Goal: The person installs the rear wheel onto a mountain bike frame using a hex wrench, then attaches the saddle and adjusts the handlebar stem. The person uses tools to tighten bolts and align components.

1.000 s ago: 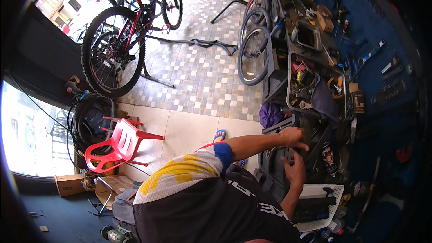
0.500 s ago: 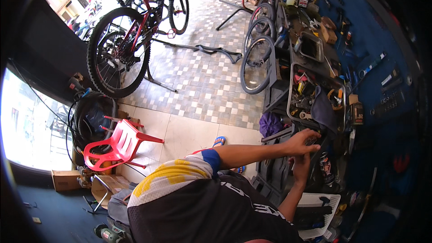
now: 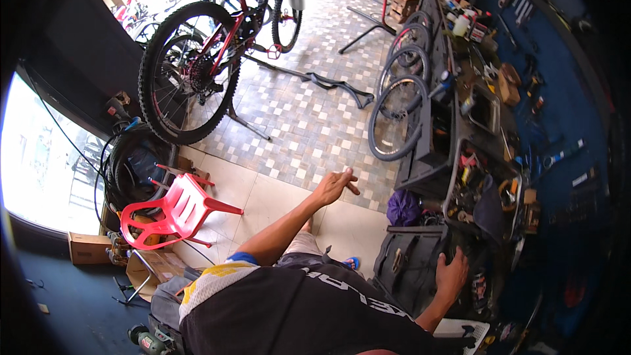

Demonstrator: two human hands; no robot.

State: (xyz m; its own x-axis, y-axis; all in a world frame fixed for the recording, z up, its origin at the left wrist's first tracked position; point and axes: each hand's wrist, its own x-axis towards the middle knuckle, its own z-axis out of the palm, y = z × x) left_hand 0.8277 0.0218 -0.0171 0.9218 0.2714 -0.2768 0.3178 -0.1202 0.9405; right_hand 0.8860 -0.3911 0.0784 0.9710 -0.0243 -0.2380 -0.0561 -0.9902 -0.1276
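Observation:
My left hand (image 3: 334,188) is held out over the floor in front of my body. Its fingers are loosely stretched and apart, with nothing visible in them. Off to the right, my right hand (image 3: 452,275) is open beside the dark workbench, thumb apart from the fingers. It is nearest a black tray-like surface (image 3: 411,260) and a dark can or bottle (image 3: 479,289). Whether its fingertips touch anything there, I cannot tell. Farther along the bench lies a metal-rimmed tray (image 3: 449,205) of tools and small parts, with a dark cloth (image 3: 489,213) over its edge.
A red plastic chair (image 3: 181,209) stands at my left. Beyond it, a mountain bike (image 3: 192,79) is up on a stand. Several wheels (image 3: 397,118) lean against the bench, and a purple bag (image 3: 403,208) sits by it. A white basket (image 3: 483,335) is near my right forearm.
My hands were close together over the bench and have parted. The left has swung left over the floor; the right has lowered slightly and opened. The view has shifted a little.

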